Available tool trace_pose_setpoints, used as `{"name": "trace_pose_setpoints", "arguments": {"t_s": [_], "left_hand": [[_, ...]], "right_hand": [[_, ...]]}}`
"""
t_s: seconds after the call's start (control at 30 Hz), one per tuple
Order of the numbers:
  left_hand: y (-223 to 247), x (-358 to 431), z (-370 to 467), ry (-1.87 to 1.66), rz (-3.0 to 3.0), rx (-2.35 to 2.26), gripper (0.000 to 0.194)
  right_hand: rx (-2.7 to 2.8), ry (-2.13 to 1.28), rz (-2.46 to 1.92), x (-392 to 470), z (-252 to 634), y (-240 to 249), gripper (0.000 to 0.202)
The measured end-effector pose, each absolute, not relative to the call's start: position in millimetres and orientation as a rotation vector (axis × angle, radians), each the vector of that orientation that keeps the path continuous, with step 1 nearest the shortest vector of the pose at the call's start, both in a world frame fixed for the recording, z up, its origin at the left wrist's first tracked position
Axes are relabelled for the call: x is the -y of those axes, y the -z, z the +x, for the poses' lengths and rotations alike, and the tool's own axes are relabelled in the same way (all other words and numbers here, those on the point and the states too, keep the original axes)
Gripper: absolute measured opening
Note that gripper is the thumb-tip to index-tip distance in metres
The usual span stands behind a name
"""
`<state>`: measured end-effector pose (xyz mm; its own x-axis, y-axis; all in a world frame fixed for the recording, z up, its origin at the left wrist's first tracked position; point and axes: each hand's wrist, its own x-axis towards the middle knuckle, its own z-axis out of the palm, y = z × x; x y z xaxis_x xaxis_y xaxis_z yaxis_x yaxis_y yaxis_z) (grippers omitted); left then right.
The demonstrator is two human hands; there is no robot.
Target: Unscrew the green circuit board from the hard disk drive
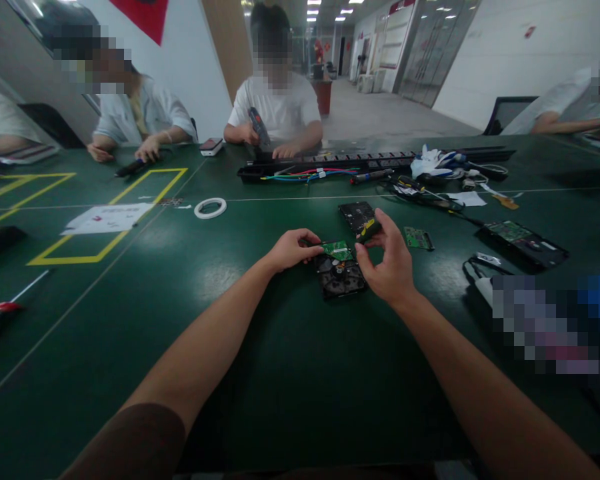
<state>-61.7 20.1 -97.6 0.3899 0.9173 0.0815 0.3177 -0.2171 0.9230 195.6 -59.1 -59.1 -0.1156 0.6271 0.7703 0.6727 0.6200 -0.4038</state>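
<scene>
A black hard drive lies on the green table in front of me, with a green circuit board at its far edge. My left hand pinches the left end of that board between thumb and fingers. In my right hand is a yellow and black screwdriver, held near the board's right end; its tip cannot be made out. Just behind, a second black drive lies partly hidden by the screwdriver and fingers. Another green board rests to the right of my right hand.
A drive with a board lies at the right. Behind are a long black power strip, cables and white gloves. A tape roll, paper and red screwdriver are left. People sit across the table.
</scene>
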Motion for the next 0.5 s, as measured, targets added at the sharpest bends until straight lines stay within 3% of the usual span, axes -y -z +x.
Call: {"name": "trace_pose_setpoints", "arguments": {"t_s": [0.5], "left_hand": [[99.4, -21.9, -61.8, -0.824, 1.749, -1.099, 0.031]], "right_hand": [[1.819, 0.031, -0.998, 60.0, 193.4, 57.5, 0.080]]}}
